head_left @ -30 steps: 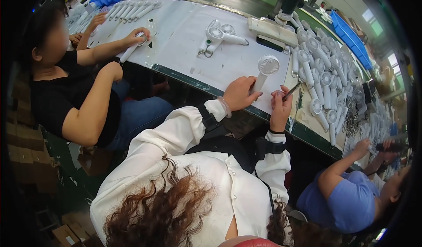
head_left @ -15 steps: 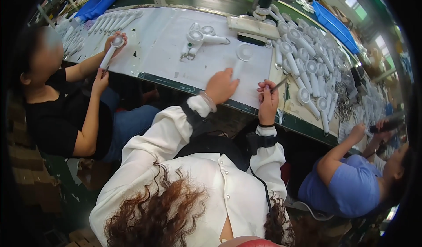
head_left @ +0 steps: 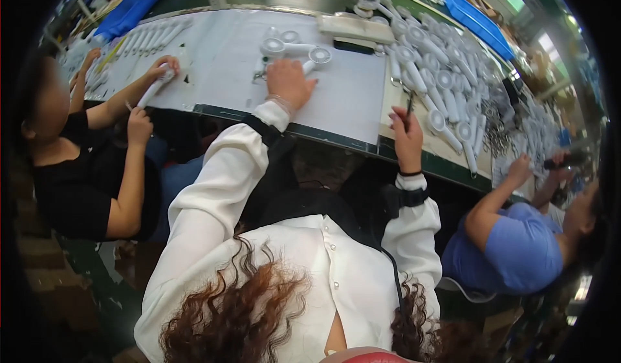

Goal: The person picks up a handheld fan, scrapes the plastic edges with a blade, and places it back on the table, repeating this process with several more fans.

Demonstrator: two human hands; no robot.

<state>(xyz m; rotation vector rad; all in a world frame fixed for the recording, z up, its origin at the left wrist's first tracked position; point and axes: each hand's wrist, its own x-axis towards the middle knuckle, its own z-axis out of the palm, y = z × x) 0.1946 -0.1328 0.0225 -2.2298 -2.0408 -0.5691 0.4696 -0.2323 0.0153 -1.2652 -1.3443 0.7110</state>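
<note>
My left hand (head_left: 289, 84) is over the middle of the white tabletop, closed round the handle of a small white handheld fan (head_left: 320, 56). Most of that handle is hidden beneath the hand, while the round grille points away from me. Just beyond lie several similar white fans (head_left: 273, 46), at least one of them crosswise. Farther right, above the table's front edge, my right hand (head_left: 407, 137) grips a thin dark tool (head_left: 411, 101) that points away from me; its exact kind cannot be made out.
A heap of white fans (head_left: 446, 78) covers the table's right side. Behind the work area sits a pale block (head_left: 356, 28). Blue trays (head_left: 475, 23) stand at the back. A person in black (head_left: 90, 182) works at left, another in blue (head_left: 511, 246) at right.
My left hand has moved left and away from me with the fan, up to the other fans. My right hand has shifted slightly right, its tool now more upright.
</note>
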